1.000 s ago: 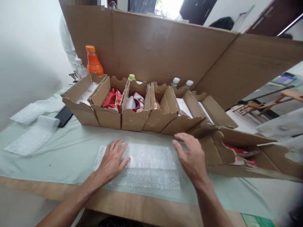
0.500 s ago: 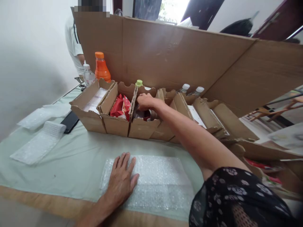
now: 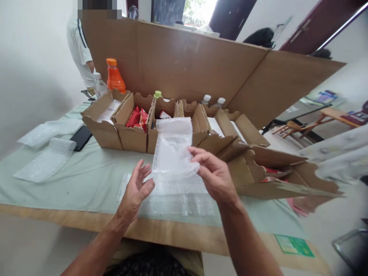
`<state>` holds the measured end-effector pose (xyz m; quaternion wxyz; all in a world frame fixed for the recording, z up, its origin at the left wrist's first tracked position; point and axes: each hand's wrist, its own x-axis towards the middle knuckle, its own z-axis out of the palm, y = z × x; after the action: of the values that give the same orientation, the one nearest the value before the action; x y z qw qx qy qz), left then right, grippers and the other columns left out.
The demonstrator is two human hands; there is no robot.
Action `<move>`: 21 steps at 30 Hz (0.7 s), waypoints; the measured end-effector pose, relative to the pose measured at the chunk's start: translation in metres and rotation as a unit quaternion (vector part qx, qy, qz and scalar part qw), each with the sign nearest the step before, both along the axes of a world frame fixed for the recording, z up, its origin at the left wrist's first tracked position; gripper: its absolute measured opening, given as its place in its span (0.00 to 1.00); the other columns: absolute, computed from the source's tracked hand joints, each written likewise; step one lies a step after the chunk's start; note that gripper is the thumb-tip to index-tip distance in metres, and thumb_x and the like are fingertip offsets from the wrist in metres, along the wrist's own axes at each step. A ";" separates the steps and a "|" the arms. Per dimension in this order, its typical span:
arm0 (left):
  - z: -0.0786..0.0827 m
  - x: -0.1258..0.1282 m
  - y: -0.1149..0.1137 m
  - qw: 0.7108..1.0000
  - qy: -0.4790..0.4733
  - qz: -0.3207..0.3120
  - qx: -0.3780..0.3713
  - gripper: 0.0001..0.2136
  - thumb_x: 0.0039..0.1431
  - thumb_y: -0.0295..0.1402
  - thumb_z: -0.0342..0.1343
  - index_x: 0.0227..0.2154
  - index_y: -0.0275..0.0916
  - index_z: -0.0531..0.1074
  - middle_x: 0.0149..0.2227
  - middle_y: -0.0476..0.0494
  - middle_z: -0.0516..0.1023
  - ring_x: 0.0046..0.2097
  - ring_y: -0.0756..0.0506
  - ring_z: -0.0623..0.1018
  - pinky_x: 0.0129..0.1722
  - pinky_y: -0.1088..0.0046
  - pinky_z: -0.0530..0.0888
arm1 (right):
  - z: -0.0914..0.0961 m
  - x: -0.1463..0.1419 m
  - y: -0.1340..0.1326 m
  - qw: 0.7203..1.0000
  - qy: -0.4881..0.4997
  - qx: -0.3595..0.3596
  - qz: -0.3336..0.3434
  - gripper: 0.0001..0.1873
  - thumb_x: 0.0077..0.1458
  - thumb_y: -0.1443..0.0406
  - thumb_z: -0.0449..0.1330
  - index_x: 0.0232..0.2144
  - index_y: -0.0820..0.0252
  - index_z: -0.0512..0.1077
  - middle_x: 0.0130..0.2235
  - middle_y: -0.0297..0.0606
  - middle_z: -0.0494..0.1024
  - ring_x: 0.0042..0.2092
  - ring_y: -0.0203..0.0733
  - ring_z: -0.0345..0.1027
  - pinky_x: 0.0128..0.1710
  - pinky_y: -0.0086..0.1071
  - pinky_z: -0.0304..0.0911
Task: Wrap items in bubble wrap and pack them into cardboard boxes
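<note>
right grip (image 3: 216, 177) pinches translucent wrap (image 3: 173, 151) near the tabletop's front edge (image 3: 71, 219) — left grip (image 3: 137, 188) spread — a one-sided hold that could slip.

Bubble wrap (image 3: 174, 147) translucent white; cloth (image 3: 94, 184) pale green; bottle (image 3: 115, 79) orange; boxes (image 3: 132, 142) brown.

A table with a bare wooden edge (image 3: 178, 235) bears a pale green cloth (image 3: 94, 184), and flat on the cloth, below the grip of the right hand (image 3: 214, 174), lies a sheet of bubble wrap (image 3: 184, 203). Beyond the grip stands a row of open cardboard boxes (image 3: 133, 140), with another cardboard box (image 3: 276, 189) off to its right. Well to its left lie bubble-wrap pieces (image 3: 46, 161) and a flat black object (image 3: 81, 138), while nearer the wearer and to its right a green card (image 3: 294, 245) rests on the wood.
</note>
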<state>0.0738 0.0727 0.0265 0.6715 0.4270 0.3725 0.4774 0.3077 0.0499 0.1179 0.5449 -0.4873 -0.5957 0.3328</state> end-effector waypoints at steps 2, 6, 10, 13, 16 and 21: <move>0.003 0.009 -0.008 0.997 -0.040 -0.026 -0.064 0.51 0.46 0.53 0.72 0.70 0.43 0.56 0.65 0.31 0.70 0.66 0.31 0.70 0.61 0.55 0.72 | -0.034 -0.006 -0.028 0.998 0.056 -0.024 -0.011 0.17 0.59 0.47 0.65 0.34 0.52 0.74 0.55 0.42 0.80 0.57 0.50 0.74 0.58 0.49 0.68; 0.006 0.021 -0.024 0.978 -0.103 -0.090 -0.156 0.46 0.45 0.51 0.73 0.66 0.44 0.62 0.57 0.36 0.78 0.58 0.33 0.78 0.55 0.57 0.76 | -0.075 -0.009 -0.076 0.989 0.116 -0.085 0.034 0.19 0.58 0.45 0.65 0.31 0.52 0.73 0.54 0.43 0.81 0.56 0.52 0.74 0.56 0.48 0.69; 0.002 0.027 -0.033 0.968 -0.115 -0.081 -0.208 0.33 0.46 0.46 0.73 0.55 0.43 0.74 0.49 0.41 0.83 0.48 0.39 0.82 0.49 0.62 0.78 | -0.099 0.002 -0.108 0.982 0.153 -0.114 0.010 0.18 0.56 0.46 0.67 0.30 0.52 0.73 0.53 0.43 0.81 0.57 0.54 0.74 0.57 0.48 0.68; -0.005 0.029 -0.034 0.985 -0.043 -0.022 -0.167 0.22 0.45 0.42 0.73 0.44 0.40 0.80 0.42 0.43 0.84 0.42 0.43 0.82 0.43 0.67 0.77 | -0.112 0.011 -0.119 0.974 0.147 -0.161 -0.067 0.16 0.56 0.49 0.67 0.34 0.52 0.75 0.52 0.45 0.82 0.56 0.54 0.75 0.57 0.48 0.69; -0.005 0.028 -0.037 0.996 0.086 0.021 -0.028 0.14 0.53 0.41 0.68 0.40 0.39 0.82 0.42 0.42 0.84 0.45 0.41 0.81 0.48 0.64 0.77 | -0.109 0.013 -0.128 0.968 0.074 -0.148 -0.189 0.14 0.61 0.54 0.64 0.45 0.51 0.77 0.56 0.45 0.80 0.56 0.52 0.75 0.57 0.49 0.68; 0.014 0.033 -0.063 0.905 0.277 -0.068 0.316 0.22 0.55 0.32 0.64 0.55 0.38 0.78 0.54 0.34 0.79 0.57 0.34 0.77 0.60 0.53 0.74 | -0.076 -0.010 -0.130 0.988 -0.042 -0.071 -0.133 0.30 0.57 0.51 0.67 0.59 0.52 0.73 0.60 0.47 0.77 0.60 0.56 0.71 0.60 0.51 0.67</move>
<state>0.1068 0.0096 0.0404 0.4020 0.7560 0.3436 0.3858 0.2977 -0.0798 0.0418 0.5225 -0.6132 -0.5232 0.2779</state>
